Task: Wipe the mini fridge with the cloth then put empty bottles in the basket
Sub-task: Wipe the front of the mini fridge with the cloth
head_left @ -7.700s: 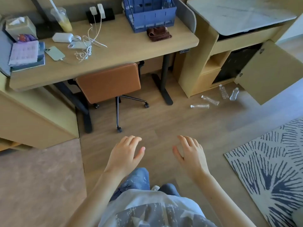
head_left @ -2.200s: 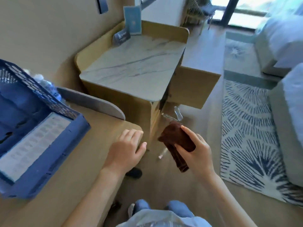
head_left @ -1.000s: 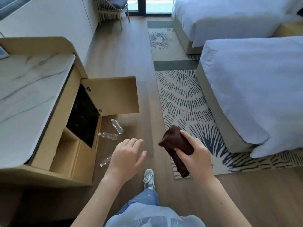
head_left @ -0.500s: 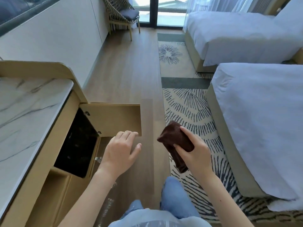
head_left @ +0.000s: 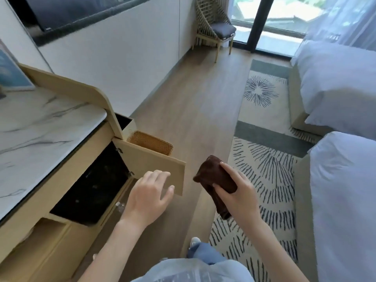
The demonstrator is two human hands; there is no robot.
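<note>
My right hand (head_left: 237, 197) grips a folded dark brown cloth (head_left: 213, 176) at chest height over the wooden floor. My left hand (head_left: 147, 195) hovers with fingers spread, holding nothing, in front of the open cabinet door (head_left: 154, 163). The black mini fridge (head_left: 93, 184) sits inside the cabinet at lower left. One clear empty bottle (head_left: 120, 206) peeks out on the floor just left of my left wrist; the other bottles are hidden. A brown woven basket (head_left: 150, 142) stands on the floor behind the open door.
The cabinet has a marble top (head_left: 40, 127) and a low wooden drawer section (head_left: 50, 247). A patterned rug (head_left: 262, 180) runs along the floor beside two white beds (head_left: 343, 190). A wicker chair (head_left: 215, 29) stands by the glass door at the far end.
I have taken the brown cloth from the desk and walked to the fridge cabinet. Over the last second the view lifted and moved closer, and the basket behind the door came into sight.
</note>
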